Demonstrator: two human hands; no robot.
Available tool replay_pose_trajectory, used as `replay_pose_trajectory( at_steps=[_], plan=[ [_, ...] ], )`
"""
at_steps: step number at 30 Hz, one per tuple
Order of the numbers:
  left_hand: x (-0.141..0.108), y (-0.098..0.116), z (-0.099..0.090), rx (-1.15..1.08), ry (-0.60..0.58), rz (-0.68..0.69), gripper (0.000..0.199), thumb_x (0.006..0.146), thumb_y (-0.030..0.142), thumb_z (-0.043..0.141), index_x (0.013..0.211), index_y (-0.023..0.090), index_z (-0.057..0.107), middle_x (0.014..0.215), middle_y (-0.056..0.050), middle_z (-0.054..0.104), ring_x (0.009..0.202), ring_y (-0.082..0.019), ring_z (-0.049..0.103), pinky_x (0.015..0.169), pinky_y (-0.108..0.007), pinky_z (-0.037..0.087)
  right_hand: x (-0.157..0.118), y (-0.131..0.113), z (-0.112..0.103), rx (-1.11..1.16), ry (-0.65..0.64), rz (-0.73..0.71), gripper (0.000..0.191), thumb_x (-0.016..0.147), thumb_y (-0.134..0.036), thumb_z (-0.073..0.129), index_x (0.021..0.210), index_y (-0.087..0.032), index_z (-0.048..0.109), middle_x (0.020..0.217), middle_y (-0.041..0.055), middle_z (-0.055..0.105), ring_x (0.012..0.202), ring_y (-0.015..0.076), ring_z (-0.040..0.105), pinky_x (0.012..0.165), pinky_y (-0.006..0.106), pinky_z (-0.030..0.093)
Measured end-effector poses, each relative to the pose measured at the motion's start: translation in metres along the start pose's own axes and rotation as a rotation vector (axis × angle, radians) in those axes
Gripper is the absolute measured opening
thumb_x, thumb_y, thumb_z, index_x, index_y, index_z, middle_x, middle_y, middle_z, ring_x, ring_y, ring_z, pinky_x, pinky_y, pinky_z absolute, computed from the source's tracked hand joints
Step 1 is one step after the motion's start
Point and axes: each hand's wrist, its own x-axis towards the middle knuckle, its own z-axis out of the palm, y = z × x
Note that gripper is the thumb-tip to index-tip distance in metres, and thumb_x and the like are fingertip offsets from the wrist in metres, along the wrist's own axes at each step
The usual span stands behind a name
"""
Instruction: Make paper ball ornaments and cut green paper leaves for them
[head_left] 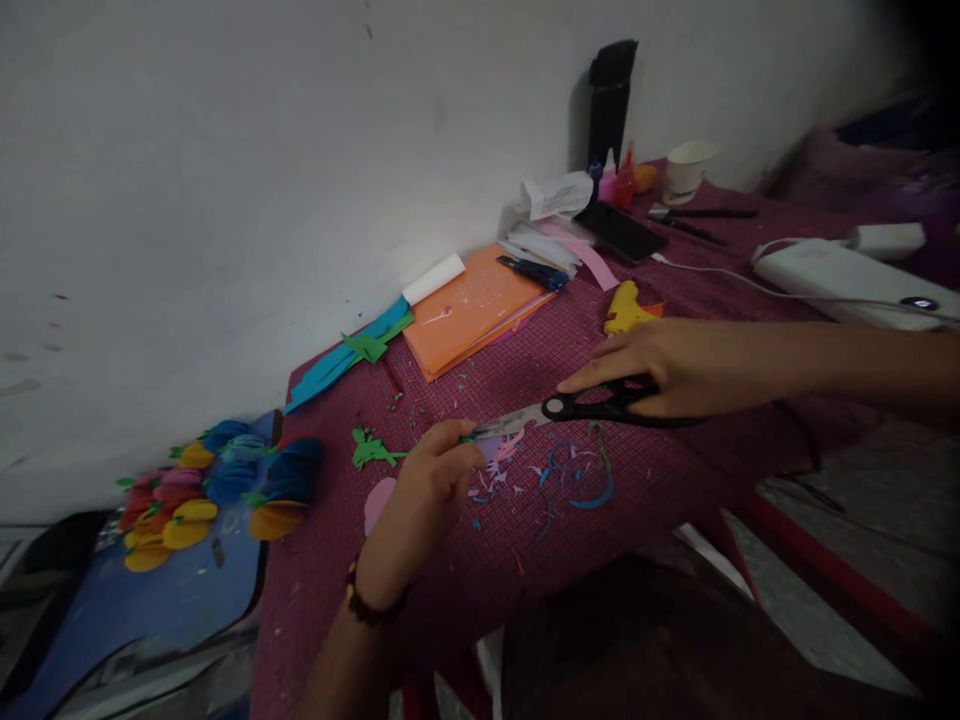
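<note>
My right hand (652, 365) grips black-handled scissors (555, 407), thumb and fingers at the handle loops. Their blades point left and reach the fingertips of my left hand (427, 490). That hand is pinched on a small piece of coloured paper (469, 437), mostly hidden by the fingers, with green showing at the blade tips. Below the blades lie pink, blue and white paper scraps (506, 465) and thin curled blue trimmings (570, 480). To the left are a green paper cutting (371, 450) and a pink paper circle (379, 500), partly covered by my left hand.
Orange paper sheets (465, 310) bear a blue utility knife (536, 272). A yellow glue gun (630, 308), phone (619, 232), paper cup (686, 172) and white device with a cable (847, 280) stand further right. Colourful paper fruits (187, 523) rest on a blue surface at left.
</note>
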Motion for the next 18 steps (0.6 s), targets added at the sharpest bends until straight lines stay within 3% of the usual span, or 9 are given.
replay_pose_trajectory(
  at_steps=[10, 18],
  plan=[
    [0.0047, 0.0014, 0.0019, -0.016, 0.012, 0.019, 0.027, 0.079, -0.003, 0.047, 0.076, 0.017, 0.064, 0.103, -0.006, 0.063, 0.090, -0.012, 0.062, 0.074, -0.021, 0.050, 0.0020, 0.0044, 0.0031, -0.037, -0.024, 0.029, 0.049, 0.084, -0.015, 0.053, 0.132, -0.025, 0.058, 0.120, 0.0050, 0.067, 0.101, 0.0180, 0.064, 0.084, 0.029, 0.046],
    [0.0030, 0.0004, 0.0034, -0.007, -0.020, -0.008, 0.026, 0.082, -0.001, 0.047, 0.079, 0.018, 0.065, 0.108, -0.007, 0.063, 0.093, -0.013, 0.062, 0.079, -0.024, 0.050, 0.0011, 0.0038, 0.0045, 0.083, -0.040, 0.043, 0.047, 0.085, -0.016, 0.053, 0.130, -0.026, 0.060, 0.114, 0.0013, 0.071, 0.089, 0.0132, 0.067, 0.073, 0.022, 0.047]
  ],
)
